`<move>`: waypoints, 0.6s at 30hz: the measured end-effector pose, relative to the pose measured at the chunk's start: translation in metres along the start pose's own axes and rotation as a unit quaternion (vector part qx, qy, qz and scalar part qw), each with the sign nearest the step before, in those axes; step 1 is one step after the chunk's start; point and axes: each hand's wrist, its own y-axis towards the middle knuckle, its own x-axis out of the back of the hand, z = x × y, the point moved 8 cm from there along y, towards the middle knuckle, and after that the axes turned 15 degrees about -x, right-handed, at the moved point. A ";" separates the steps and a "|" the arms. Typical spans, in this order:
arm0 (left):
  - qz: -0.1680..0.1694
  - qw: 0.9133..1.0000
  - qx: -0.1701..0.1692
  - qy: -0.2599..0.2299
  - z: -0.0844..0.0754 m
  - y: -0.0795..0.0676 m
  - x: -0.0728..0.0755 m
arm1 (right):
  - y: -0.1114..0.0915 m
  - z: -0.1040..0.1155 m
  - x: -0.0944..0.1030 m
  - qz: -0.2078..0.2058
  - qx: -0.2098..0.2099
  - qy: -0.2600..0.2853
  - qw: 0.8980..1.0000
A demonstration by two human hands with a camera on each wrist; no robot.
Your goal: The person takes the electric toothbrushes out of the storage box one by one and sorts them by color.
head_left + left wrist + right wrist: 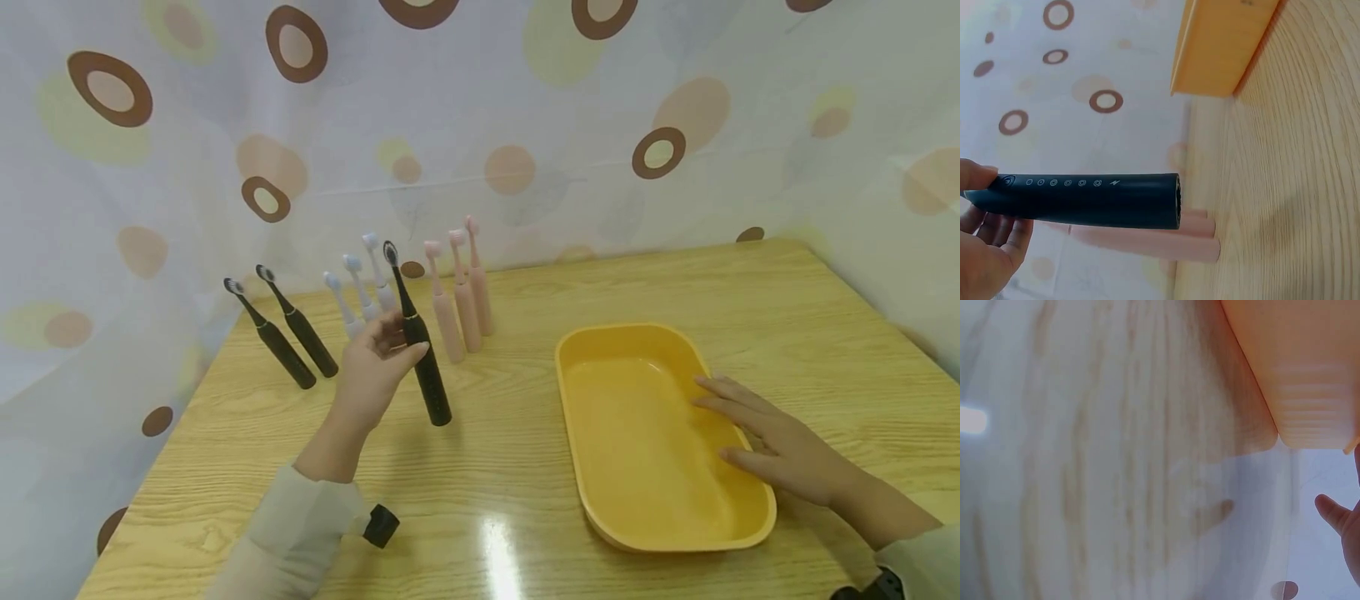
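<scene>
My left hand (367, 367) pinches a black electric toothbrush (431, 387) between thumb and fingers, its brush head up and its base lifted above the table. In the left wrist view, a row of small white icons runs along the handle (1085, 200) below the thumb. To the right, a yellow plastic tray (637, 450) lies on the table with nothing in it. My right hand (787, 450) is at the tray's right rim, fingers spread and reaching over the edge. The right wrist view catches only part of that hand (1350, 534), beside the tray's outer wall (1310, 381).
Two more black toothbrushes (285, 354) stand at the table's left edge. Several white toothbrushes (382, 292), partly hidden by my left hand, stand behind it. Three pink toothbrushes (465, 312) stand just right of them. A patterned curtain (480, 108) hangs behind the wooden table (517, 475).
</scene>
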 end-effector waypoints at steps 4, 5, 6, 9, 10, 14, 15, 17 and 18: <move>-0.012 1.000 -0.003 0.008 0.002 -0.003 0.015 | 0.000 0.000 0.000 -0.002 0.005 -0.004 1.000; -0.018 1.000 -0.003 0.011 0.003 -0.004 0.020 | 0.000 0.000 -0.001 -0.002 0.005 -0.004 1.000; -0.025 1.000 -0.004 0.014 0.004 -0.005 0.024 | 0.000 0.000 -0.001 -0.004 0.008 -0.007 1.000; -0.045 0.999 0.001 0.021 0.007 -0.009 0.039 | 0.000 0.001 -0.001 -0.004 0.011 -0.013 1.000; -0.052 0.998 0.003 0.026 0.008 -0.010 0.044 | 0.000 0.001 -0.001 -0.003 0.010 -0.011 1.000; -0.080 0.995 0.007 0.052 0.013 -0.014 0.063 | 0.000 0.001 -0.001 -0.003 0.006 -0.007 1.000; -0.087 0.994 0.009 0.061 0.014 -0.015 0.068 | 0.000 0.001 -0.001 -0.004 0.006 -0.007 1.000; -0.102 0.992 0.015 0.078 0.018 -0.016 0.077 | -0.001 0.001 -0.001 -0.006 0.005 -0.009 1.000; -0.109 0.990 0.020 0.085 0.021 -0.017 0.081 | -0.001 0.001 -0.001 -0.006 0.004 -0.009 1.000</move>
